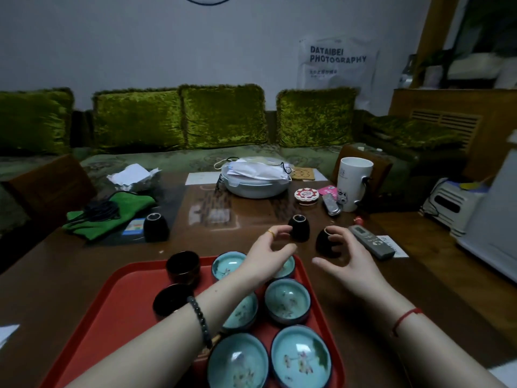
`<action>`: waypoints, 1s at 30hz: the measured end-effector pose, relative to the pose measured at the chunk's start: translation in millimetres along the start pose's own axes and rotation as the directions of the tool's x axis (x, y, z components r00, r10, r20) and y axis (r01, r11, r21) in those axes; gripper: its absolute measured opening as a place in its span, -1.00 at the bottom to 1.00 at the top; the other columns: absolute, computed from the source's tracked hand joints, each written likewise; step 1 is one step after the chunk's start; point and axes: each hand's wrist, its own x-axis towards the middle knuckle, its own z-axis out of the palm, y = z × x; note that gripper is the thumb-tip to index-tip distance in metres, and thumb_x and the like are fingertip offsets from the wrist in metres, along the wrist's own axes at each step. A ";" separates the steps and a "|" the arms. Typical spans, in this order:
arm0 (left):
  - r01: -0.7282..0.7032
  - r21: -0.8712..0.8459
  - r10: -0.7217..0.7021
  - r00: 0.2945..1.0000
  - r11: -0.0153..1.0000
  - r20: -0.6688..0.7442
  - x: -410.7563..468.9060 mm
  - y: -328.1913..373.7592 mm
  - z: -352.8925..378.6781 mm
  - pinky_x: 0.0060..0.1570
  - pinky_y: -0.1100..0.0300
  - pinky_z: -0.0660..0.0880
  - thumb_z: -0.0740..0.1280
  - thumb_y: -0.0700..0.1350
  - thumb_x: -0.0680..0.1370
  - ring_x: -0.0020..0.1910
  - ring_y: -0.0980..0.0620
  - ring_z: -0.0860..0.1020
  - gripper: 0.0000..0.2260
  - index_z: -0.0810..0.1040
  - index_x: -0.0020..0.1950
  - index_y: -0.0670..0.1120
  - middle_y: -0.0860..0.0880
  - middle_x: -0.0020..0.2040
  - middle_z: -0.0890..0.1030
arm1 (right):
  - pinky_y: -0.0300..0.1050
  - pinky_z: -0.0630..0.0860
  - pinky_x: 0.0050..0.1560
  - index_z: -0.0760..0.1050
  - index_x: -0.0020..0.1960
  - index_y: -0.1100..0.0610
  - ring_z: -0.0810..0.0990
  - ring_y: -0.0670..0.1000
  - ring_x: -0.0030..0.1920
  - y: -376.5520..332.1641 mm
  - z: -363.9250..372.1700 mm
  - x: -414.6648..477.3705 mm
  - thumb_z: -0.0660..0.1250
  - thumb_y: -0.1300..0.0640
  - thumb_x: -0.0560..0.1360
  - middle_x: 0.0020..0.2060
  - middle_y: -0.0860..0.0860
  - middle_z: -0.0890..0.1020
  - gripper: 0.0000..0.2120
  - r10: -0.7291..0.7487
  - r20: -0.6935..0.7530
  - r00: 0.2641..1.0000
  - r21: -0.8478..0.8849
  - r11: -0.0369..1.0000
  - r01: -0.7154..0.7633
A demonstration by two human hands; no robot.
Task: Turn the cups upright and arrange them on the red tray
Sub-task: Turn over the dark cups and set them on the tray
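From the head camera, the red tray (126, 298) sits at the near edge of the table (419, 289), already carrying six celadon-lined cups and two dark cups, all mouth-up; one celadon cup (287, 301) stands near the tray's right rim. Three dark cups remain off the tray, foot-up on the table beyond its far edge. The left hand (268, 256) reaches past the tray's far right corner, fingers curved and spread with nothing in them, its fingertips just beside the left flank of the middle inverted cup (299, 227). The right hand (349, 259) is likewise open and empty-palmed, its fingers curling round the right inverted cup (326, 243), which leans slightly toward the tray; whether the fingers already press on it is hard to tell, since the hand covers the cup's far side. Each of these cups has its axis near vertical, foot uppermost, so the coming move likely needs a pinch across the sides and a half-turn of the wrist. The third inverted cup (156, 227) stands well apart toward the table's left side, beside a green cloth (112, 214), nearer the left hand.
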 end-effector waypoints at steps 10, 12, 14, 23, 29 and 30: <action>0.097 -0.006 -0.096 0.992 0.995 0.085 75.4 -25.3 71.0 0.35 0.13 0.33 0.31 -0.10 0.46 0.29 0.03 0.43 -0.57 0.37 0.33 0.01 -0.06 0.31 0.47 | -0.11 0.37 0.25 0.29 0.29 0.00 0.37 -0.09 0.23 65.6 3.4 43.0 0.51 0.11 0.28 0.27 0.03 0.43 -0.34 0.115 -0.071 0.991 -0.014 0.993 -0.116; 0.106 0.022 -0.108 0.990 0.994 0.094 85.7 -30.0 79.1 0.33 0.19 0.31 0.31 -0.09 0.46 0.29 0.04 0.43 -0.54 0.33 0.36 0.00 -0.05 0.32 0.46 | -0.06 0.37 0.30 0.27 0.31 0.03 0.39 -0.02 0.28 73.2 7.1 49.3 0.50 0.14 0.29 0.29 0.04 0.43 -0.33 0.136 -0.055 0.989 -0.004 0.991 -0.136; 0.110 0.023 -0.112 0.987 0.994 0.115 94.0 -33.6 86.6 0.29 0.25 0.31 0.32 -0.11 0.46 0.26 0.08 0.42 -0.52 0.32 0.37 -0.02 -0.04 0.32 0.46 | -0.05 0.35 0.33 0.26 0.32 0.05 0.39 0.03 0.31 80.4 12.0 55.0 0.49 0.16 0.28 0.29 0.06 0.43 -0.32 0.158 -0.032 0.987 -0.002 0.987 -0.158; 0.130 0.094 -0.139 0.986 0.987 0.097 103.3 -35.1 96.8 0.28 0.21 0.34 0.40 -0.11 0.40 0.27 0.01 0.45 -0.46 0.31 0.35 -0.05 -0.07 0.28 0.50 | -0.13 0.40 0.19 0.38 0.20 0.07 0.49 0.03 0.19 83.6 22.3 59.2 0.47 0.24 0.23 0.14 0.04 0.56 -0.42 0.150 -0.128 0.980 -0.022 0.988 -0.154; 0.114 -0.023 -0.113 0.993 0.993 0.035 88.5 -19.8 78.2 0.22 0.24 0.38 0.47 -0.11 0.35 0.14 0.06 0.49 -0.48 0.39 0.26 -0.03 -0.03 0.16 0.54 | -0.51 0.30 -0.01 0.40 0.19 0.01 0.42 -0.12 0.10 52.8 13.0 50.1 0.50 0.24 0.19 0.10 -0.04 0.47 -0.39 -0.003 -0.123 0.992 -0.027 1.000 -0.001; 0.116 -0.051 -0.115 0.993 0.992 0.026 84.2 -16.1 72.9 0.23 0.20 0.41 0.48 -0.10 0.34 0.13 0.05 0.49 -0.49 0.40 0.25 -0.03 -0.02 0.13 0.54 | -0.58 0.30 -0.03 0.41 0.19 0.02 0.43 -0.11 0.11 44.1 11.3 48.5 0.49 0.26 0.19 0.09 -0.04 0.46 -0.39 -0.029 -0.117 0.993 -0.021 0.999 0.027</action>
